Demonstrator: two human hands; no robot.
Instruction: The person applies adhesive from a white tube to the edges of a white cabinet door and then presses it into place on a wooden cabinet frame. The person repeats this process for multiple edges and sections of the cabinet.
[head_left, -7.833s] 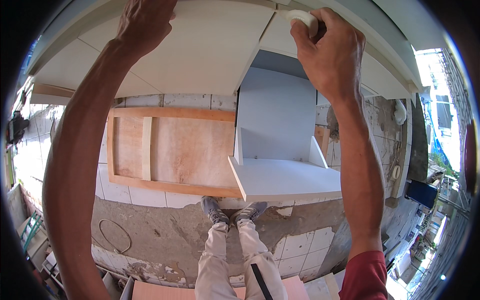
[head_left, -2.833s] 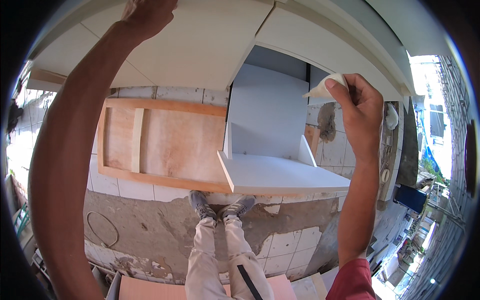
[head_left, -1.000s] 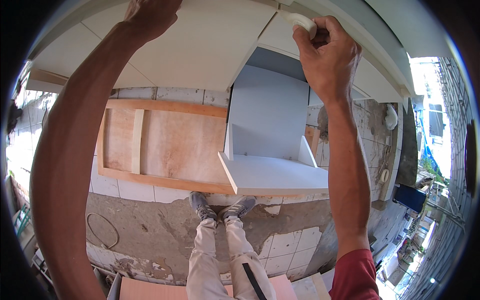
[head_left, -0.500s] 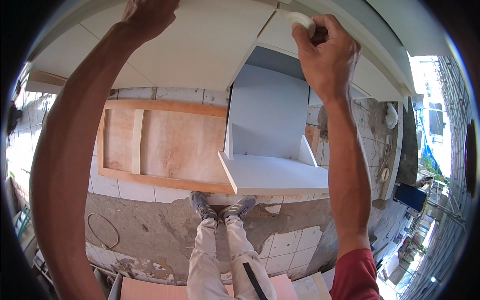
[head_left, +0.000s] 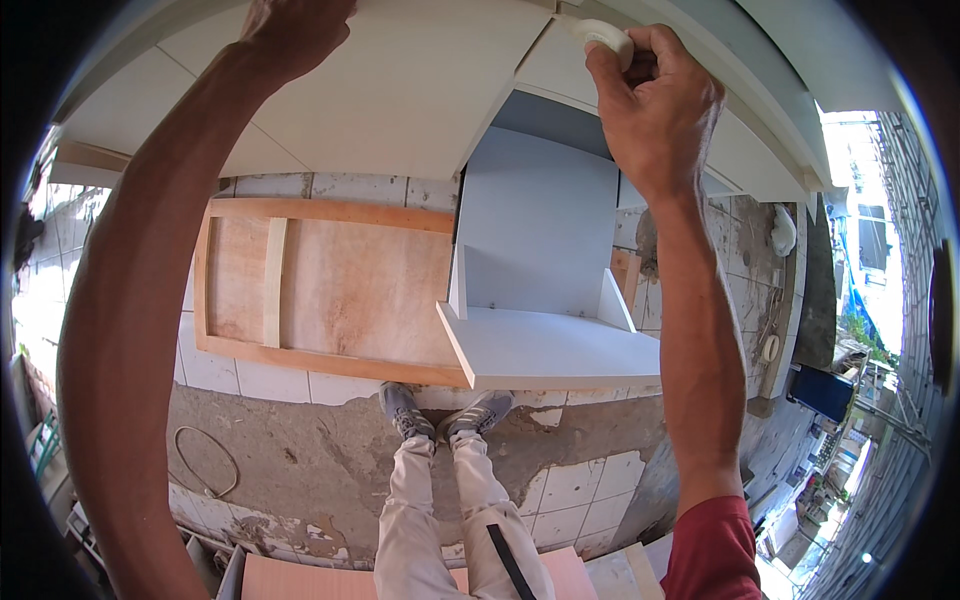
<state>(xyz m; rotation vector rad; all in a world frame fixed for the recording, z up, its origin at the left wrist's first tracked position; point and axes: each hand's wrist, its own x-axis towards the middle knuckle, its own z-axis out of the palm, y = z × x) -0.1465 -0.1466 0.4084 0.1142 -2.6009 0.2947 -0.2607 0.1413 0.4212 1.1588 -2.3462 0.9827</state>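
Observation:
My right hand [head_left: 662, 120] is closed around a cream roll of tape [head_left: 606, 42], pinched between thumb and fingers. The roll lies against the upper edge of the cream cabinet panels [head_left: 400, 85], just right of the dark seam between two of them. A pale strip seems to run from the roll toward that seam. Farther left, my left hand [head_left: 300, 38] reaches up over the large panel. Its fingers are partly cut off by the picture's top edge, so what they touch is hidden.
Below the panels, a white box-like cabinet part [head_left: 545, 215] juts out near my shoes [head_left: 405, 410]. Beside it lies a wooden frame with a plywood sheet [head_left: 360, 285]. A looped cord [head_left: 207, 462] rests on the broken floor. A pink board [head_left: 300, 578] is behind my legs.
My right hand and the tape roll have shifted very slightly to the right. My left hand stays almost in the same place.

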